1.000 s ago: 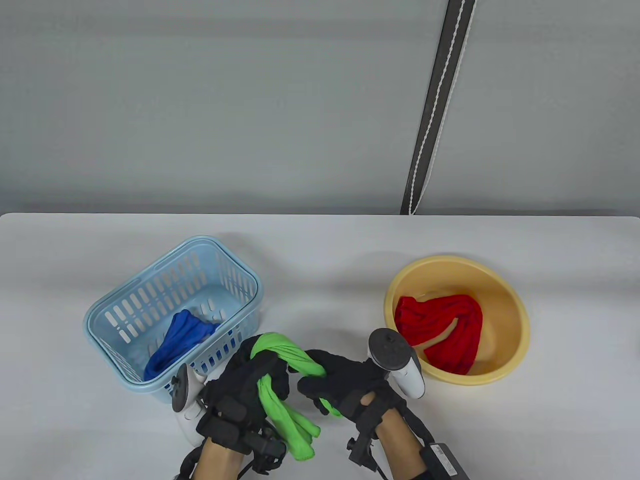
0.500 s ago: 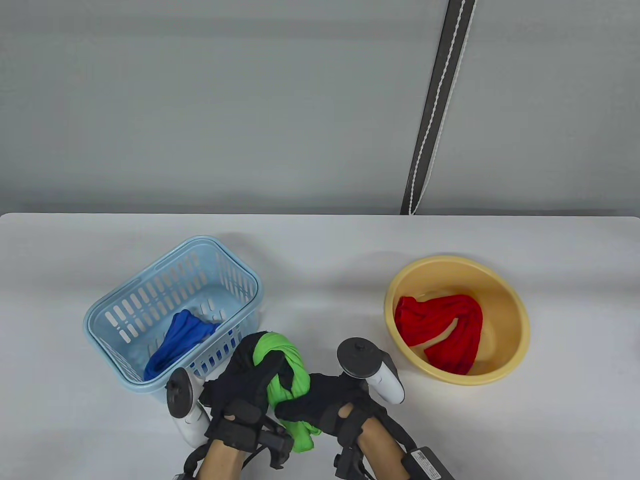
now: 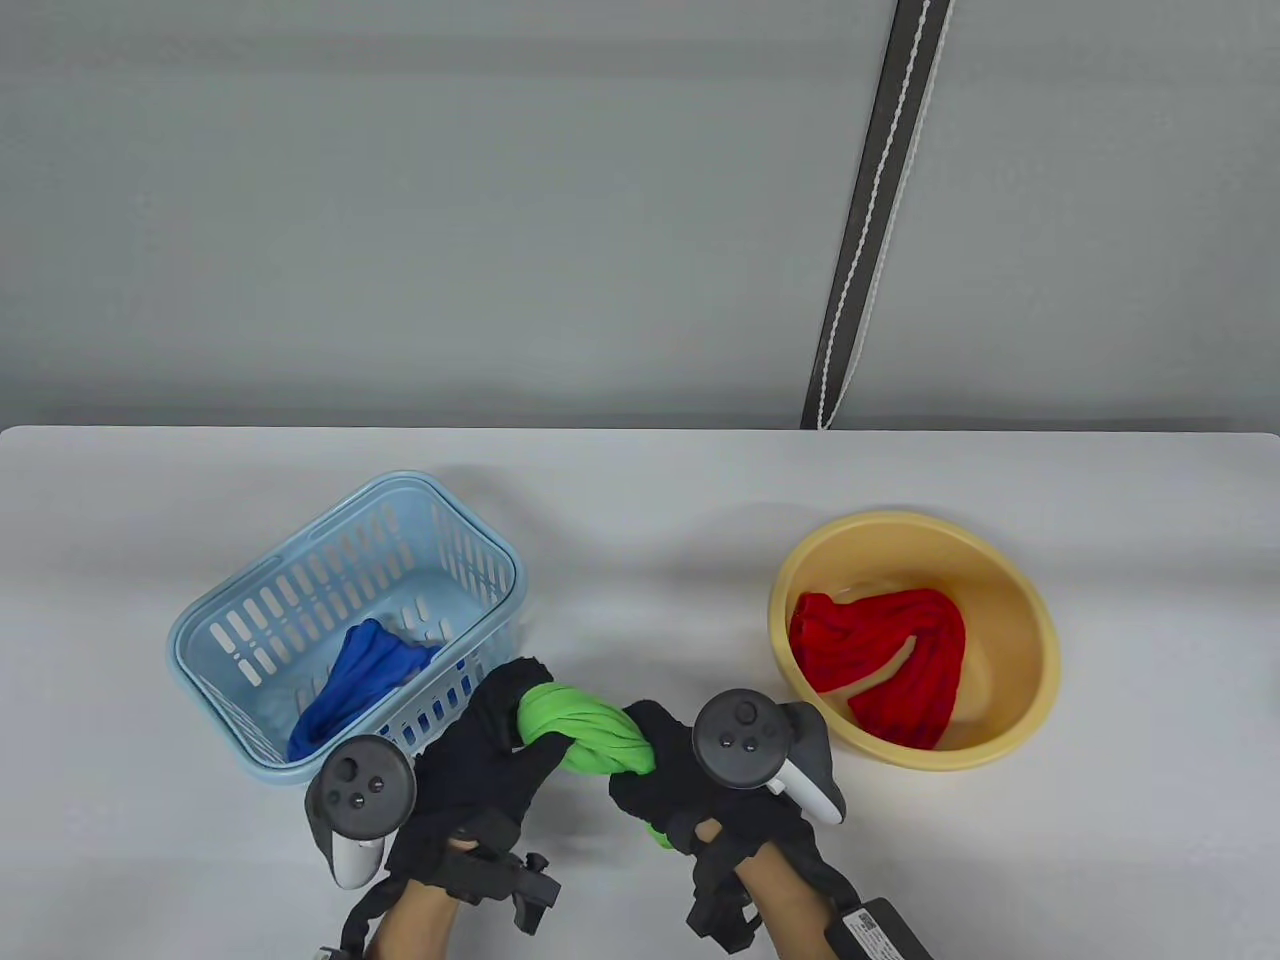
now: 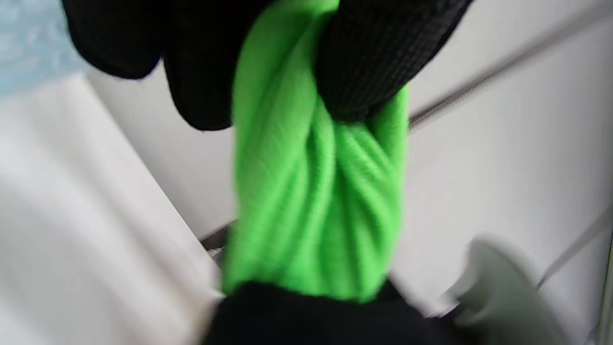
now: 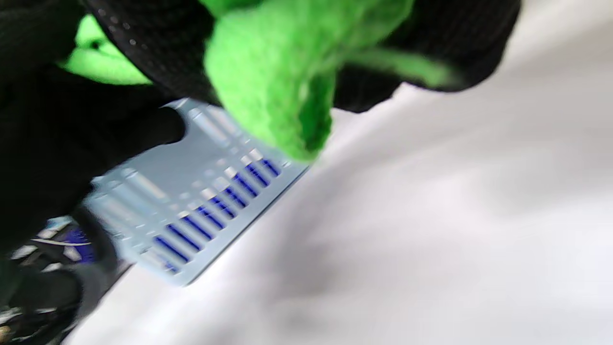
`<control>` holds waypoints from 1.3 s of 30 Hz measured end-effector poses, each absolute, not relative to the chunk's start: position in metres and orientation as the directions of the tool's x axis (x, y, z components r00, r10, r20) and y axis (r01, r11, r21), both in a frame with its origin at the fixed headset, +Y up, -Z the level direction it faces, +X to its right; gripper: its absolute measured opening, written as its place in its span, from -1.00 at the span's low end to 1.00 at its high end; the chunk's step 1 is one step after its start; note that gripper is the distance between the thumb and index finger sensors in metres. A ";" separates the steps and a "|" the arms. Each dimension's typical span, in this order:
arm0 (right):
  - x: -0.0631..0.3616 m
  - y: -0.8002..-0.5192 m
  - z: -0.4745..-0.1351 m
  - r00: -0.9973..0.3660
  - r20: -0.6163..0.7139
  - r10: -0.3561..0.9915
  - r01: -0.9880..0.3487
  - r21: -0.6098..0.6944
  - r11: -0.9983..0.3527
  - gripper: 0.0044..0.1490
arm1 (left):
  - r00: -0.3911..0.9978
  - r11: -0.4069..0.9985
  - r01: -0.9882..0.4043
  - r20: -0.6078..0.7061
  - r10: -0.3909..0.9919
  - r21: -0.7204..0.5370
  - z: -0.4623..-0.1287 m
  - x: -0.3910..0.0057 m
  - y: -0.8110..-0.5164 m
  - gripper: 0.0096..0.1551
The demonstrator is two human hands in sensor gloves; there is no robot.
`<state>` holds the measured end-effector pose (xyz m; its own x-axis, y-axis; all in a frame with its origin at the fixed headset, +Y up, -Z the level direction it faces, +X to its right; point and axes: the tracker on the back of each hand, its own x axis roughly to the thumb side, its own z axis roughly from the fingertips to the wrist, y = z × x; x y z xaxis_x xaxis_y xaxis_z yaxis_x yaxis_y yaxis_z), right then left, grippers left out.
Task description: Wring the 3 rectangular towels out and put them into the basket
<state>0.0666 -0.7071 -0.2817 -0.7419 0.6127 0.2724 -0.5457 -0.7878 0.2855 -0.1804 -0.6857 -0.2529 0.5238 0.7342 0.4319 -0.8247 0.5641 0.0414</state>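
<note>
Blue basket (image 3: 250, 610), table's 8 o'clock: held a crumpled blue towel (image 3: 360, 680).
Left hand (image 3: 480, 760), just beside the basket at its 4 o'clock: back up, fingers curled round one end of the green towel (image 3: 585, 738).
Green towel: twisted into a tight ropy spiral, held above the table (image 3: 640, 500) between both hands.
Right hand (image 3: 700, 790): clenched on the other end. Right wrist view alone showed a loose tail (image 5: 278, 96) hanging below the fist.
Yellow bowl (image 3: 1030, 640), 4 o'clock: held a rumpled red towel (image 3: 885, 650).
</note>
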 end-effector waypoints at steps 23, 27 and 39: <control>0.078 -0.725 -0.295 -0.480 -0.014 0.877 -0.516 0.813 -0.270 -0.40 | 0.688 0.877 0.076 0.612 -0.390 0.474 -0.222 -0.083 -0.695 0.26; 0.073 -0.726 -0.294 -0.472 -0.005 0.882 -0.507 0.819 -0.267 -0.40 | 0.724 0.886 0.035 0.599 -0.342 0.463 -0.228 -0.088 -0.694 0.03; 0.057 -0.723 -0.283 -0.635 0.088 0.767 -0.486 0.726 -0.486 -0.41 | 0.849 0.948 -0.070 0.517 -0.106 0.310 -0.250 -0.117 -0.707 -0.45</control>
<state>0.0573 -0.7232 -0.2833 -0.6352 0.7674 0.0879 -0.4865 -0.4858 0.7262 -0.1173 -0.7074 -0.2500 0.8494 -0.1063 0.5169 -0.0698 0.9483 0.3097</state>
